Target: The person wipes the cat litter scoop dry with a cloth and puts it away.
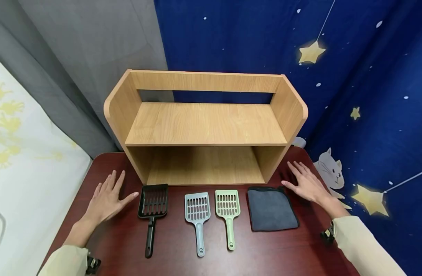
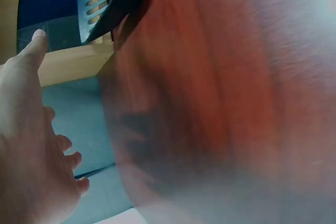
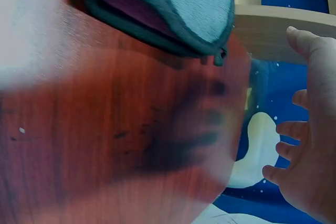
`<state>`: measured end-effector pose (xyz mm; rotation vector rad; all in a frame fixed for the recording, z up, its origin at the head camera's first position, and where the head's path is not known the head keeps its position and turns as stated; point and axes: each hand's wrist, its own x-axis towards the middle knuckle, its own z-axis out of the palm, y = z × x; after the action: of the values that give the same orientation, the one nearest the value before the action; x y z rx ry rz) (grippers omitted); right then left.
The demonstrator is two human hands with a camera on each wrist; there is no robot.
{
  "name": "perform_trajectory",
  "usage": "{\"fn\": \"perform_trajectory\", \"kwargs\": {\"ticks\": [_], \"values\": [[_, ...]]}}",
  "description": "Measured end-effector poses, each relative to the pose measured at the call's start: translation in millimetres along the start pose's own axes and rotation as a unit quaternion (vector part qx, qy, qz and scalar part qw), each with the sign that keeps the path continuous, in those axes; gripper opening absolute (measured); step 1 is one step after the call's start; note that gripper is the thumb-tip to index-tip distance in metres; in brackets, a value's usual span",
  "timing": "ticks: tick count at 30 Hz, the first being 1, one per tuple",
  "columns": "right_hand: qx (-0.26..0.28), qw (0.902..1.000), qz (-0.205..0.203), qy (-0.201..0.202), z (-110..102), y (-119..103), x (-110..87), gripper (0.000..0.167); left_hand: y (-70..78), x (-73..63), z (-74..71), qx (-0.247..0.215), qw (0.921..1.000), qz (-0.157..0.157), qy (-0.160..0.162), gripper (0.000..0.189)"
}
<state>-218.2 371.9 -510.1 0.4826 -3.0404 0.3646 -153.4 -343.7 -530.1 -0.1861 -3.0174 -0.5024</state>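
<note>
My left hand (image 1: 106,200), fingers spread and holding nothing, hovers over the table left of a black slotted litter scoop (image 1: 150,237). In the left wrist view that black scoop (image 2: 107,3) shows beyond the thumb. A light blue litter scoop (image 1: 199,234) and a light green one (image 1: 229,230) lie side by side in the middle, handles toward me. To their right is a folded dark grey cloth (image 1: 272,210) with black edging. Just right of the cloth, my right hand (image 1: 305,183) is spread with nothing in it. The right wrist view shows the cloth (image 3: 194,3) near the thumb.
A two-tier wooden shelf (image 1: 205,124) with bare boards stands at the back of the dark red table (image 1: 176,264). Behind it hang a grey curtain (image 1: 93,46) and a blue star-patterned curtain (image 1: 238,38). White patterned fabric (image 1: 21,184) hangs at the left.
</note>
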Motion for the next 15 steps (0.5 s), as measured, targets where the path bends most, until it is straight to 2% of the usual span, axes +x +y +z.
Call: {"fn": "perform_trajectory", "kwargs": {"ticks": [9,15], "values": [[0.035,0.9994,-0.004,-0.007,17.9,-9.7,-10.1,0.087,6.9,-27.7,16.0,-0.013,0.9999,-0.006,0.000,0.104],[0.069,0.9973,0.008,-0.023,26.1,-14.8,-16.1,0.088,13.7,-45.2,26.0,-0.023,0.9997,-0.007,0.006,0.106]]}}
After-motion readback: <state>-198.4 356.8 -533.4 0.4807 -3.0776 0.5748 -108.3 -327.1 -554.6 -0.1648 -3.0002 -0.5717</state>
